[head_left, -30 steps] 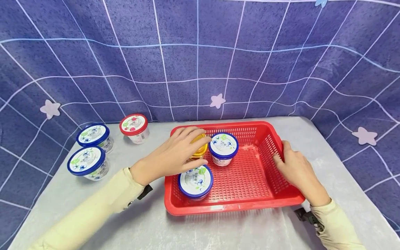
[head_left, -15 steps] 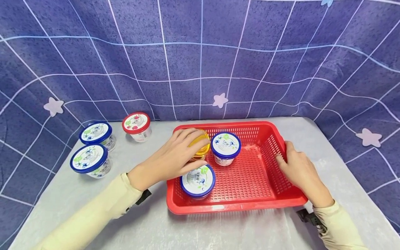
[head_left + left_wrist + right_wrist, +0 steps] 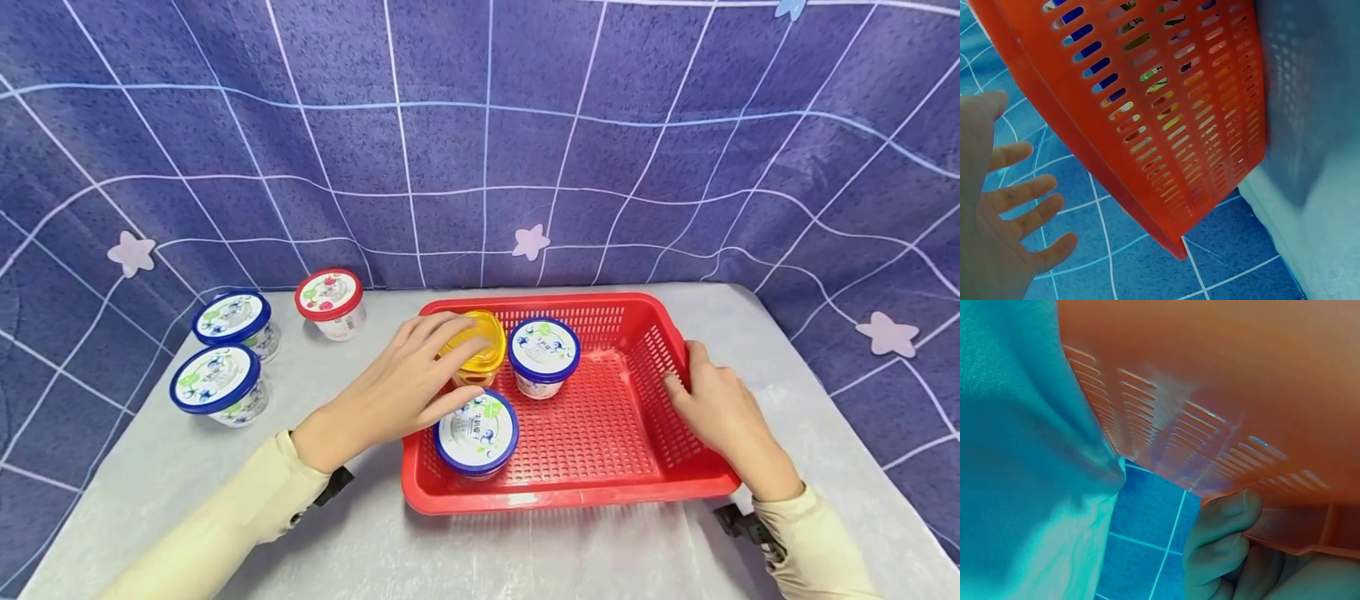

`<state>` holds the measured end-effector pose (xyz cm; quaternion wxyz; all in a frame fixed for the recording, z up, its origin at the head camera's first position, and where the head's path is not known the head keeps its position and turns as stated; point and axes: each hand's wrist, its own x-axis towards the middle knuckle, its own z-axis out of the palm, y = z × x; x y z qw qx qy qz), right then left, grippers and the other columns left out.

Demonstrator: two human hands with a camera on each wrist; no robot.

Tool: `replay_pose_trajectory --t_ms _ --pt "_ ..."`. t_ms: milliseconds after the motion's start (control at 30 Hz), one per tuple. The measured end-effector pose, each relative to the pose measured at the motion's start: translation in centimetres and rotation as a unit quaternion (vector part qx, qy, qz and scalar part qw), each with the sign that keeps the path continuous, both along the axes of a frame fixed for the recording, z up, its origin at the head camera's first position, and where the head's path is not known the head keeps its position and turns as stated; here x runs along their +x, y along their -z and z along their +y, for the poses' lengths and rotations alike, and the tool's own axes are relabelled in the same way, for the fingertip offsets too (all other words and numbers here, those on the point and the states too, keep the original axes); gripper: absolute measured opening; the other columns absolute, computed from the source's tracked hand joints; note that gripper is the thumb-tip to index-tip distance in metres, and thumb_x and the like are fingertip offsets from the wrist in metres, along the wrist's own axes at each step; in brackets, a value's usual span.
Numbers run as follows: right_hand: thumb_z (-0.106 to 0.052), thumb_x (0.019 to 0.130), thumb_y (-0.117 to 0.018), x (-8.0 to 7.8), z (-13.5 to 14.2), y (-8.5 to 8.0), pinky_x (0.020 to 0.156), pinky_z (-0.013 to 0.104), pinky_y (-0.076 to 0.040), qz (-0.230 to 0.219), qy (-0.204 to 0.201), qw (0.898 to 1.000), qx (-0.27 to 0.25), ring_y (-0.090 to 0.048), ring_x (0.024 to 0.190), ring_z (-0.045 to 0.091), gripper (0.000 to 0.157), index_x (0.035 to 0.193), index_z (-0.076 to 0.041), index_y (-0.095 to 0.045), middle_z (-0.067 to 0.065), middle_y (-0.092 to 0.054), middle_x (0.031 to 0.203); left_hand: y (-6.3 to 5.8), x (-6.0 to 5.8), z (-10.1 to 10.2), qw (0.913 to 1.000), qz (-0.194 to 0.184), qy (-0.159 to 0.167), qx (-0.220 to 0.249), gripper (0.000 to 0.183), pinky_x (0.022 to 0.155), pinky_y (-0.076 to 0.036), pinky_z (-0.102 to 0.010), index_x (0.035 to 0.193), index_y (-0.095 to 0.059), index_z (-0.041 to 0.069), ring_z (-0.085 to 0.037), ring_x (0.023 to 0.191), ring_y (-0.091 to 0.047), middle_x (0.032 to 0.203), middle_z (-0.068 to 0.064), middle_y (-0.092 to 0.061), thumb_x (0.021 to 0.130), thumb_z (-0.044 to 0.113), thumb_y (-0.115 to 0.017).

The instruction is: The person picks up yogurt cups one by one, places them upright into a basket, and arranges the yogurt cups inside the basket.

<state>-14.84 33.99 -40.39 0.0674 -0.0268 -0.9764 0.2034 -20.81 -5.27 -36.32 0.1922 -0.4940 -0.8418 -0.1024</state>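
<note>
A red plastic basket [image 3: 570, 498] with slotted walls stands on the table. Inside, at its left end, are a yellow-lidded tub [image 3: 491, 337] and a blue-lidded tub [image 3: 477, 433] in front of it. Another blue-lidded tub [image 3: 544, 350] sits just right of the yellow one. My left hand [image 3: 393, 392] hovers over the basket's left rim, fingers spread and partly in front of the yellow lid; the left wrist view shows nothing in them. On the basket's right rim, my right hand [image 3: 720, 412] grips the edge, its fingertips [image 3: 1235, 506] curled beneath the rim in the right wrist view.
To the left on the grey table [image 3: 352, 533] stand a red-lidded tub [image 3: 330, 302] and two blue-lidded tubs, one farther back [image 3: 234, 321] and one nearer [image 3: 217, 383]. A blue gridded cloth [image 3: 480, 150] hangs behind the table.
My left hand has drawn back leftward from the yellow-lidded tub, leaving more of its lid in sight. The right hand keeps its grip on the basket rim. The view has shifted slightly.
</note>
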Motion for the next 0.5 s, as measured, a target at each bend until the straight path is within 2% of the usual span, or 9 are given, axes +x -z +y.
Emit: replay_pose_trajectory --t_ms 267,500 --pt "-0.019 0.097 -0.055 0.0 -0.2 0.0 0.061 0.06 -0.048 0.001 -0.001 1.0 0.0 -0.064 0.07 0.044 0.053 0.137 0.01 -0.036 0.032 -0.062 0.089 0.6 0.6 -1.2 0.9999 0.008 -0.01 0.009 0.055 0.107 -0.033 -0.051 0.135 -0.056 0.009 -0.032 0.135 -0.039 0.142 -0.015 -0.049 0.093 0.043 -0.064" --pt "-0.019 0.096 -0.054 0.1 0.0 -0.1 0.061 0.059 -0.049 0.001 -0.004 1.0 0.0 -0.065 0.069 0.042 0.054 0.137 0.01 -0.036 0.032 -0.063 0.09 1.4 1.2 -2.1 0.9998 0.003 -0.019 0.003 0.054 0.109 -0.032 -0.052 0.136 -0.056 0.01 -0.033 0.136 -0.038 0.144 -0.015 -0.047 0.095 0.045 -0.06"
